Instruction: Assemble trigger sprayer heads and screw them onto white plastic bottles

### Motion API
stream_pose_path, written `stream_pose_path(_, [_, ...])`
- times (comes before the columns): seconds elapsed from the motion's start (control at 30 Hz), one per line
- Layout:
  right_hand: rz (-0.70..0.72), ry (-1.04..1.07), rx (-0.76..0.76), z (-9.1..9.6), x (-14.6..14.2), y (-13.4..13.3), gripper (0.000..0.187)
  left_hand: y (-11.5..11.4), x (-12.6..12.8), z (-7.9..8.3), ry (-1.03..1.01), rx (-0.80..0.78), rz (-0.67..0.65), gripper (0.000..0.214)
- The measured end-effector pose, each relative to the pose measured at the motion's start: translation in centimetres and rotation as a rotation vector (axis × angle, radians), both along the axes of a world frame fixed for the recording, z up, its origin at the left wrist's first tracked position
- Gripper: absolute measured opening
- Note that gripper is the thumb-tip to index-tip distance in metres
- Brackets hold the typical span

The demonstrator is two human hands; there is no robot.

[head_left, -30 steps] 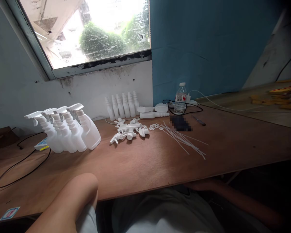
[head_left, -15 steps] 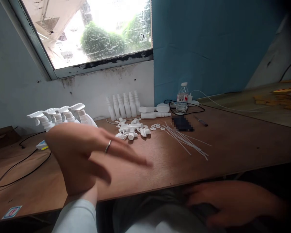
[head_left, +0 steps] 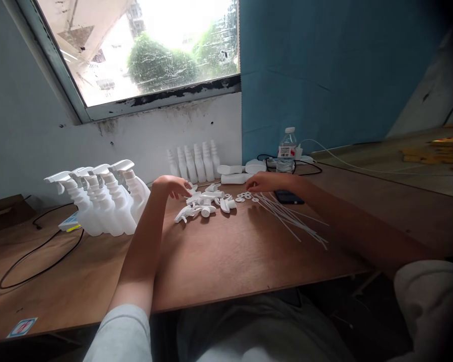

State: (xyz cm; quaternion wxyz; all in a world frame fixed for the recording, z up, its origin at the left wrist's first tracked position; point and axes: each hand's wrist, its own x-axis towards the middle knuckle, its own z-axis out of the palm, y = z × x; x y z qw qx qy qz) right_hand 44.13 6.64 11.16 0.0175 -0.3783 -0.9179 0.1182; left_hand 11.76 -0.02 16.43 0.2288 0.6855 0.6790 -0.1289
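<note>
My left hand (head_left: 173, 186) reaches to the left edge of a pile of white trigger spray heads (head_left: 207, 197). Its fingers are stretched and slightly bent, with nothing visible in them. My right hand (head_left: 266, 181) is over a small group of flat white ring washers (head_left: 242, 197), fingertips down and drawn together at the ring nearest them. Whether a washer is between those fingertips is hidden. Thin white tubes (head_left: 287, 216) fan out on the tabletop below my right wrist.
Several white spray bottles with heads fitted (head_left: 109, 201) stand at left. Headless white bottles (head_left: 198, 163) line the wall, and others (head_left: 236, 178) lie beside them. A water bottle (head_left: 287, 151), black cable and dark phone (head_left: 289, 197) are at right. The brown table (head_left: 211, 261) ends near my lap.
My left hand has moved away from me, from the near left to the spray heads. My right hand has risen from below the table edge to the washers. One spray head lies further forward.
</note>
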Motion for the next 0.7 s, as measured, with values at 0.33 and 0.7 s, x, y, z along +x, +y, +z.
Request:
stream_pose_path(0.33, [0.17, 0.155, 0.197, -6.9, 1.5, 2.7, 0.04, 0.7, 2.7, -1.5, -0.019, 0.232, -0.287, 0.063])
stream_pose_path(0.7, [0.307, 0.179, 0.416, -9.9, 0.2, 4.5, 0.032, 3.5, 4.8, -7.3, 0.103, 0.494, -0.388, 0.049])
